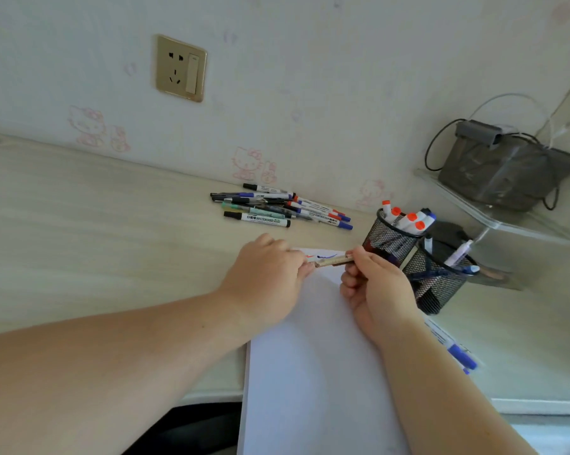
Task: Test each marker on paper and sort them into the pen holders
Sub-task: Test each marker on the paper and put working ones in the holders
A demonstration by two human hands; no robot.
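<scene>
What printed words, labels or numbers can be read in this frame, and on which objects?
"WHITEBOARD": barrel of the nearest black-capped marker in the loose pile.
Print on the other piled markers: too blurred.
Pen held in both hands: markings unreadable.
Wall socket: no text.

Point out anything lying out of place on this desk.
One blue-capped marker lies alone on the desk by the right forearm, apart from the untested pile near the wall and outside both mesh pen holders. Nothing looks spilled or damaged.
</scene>
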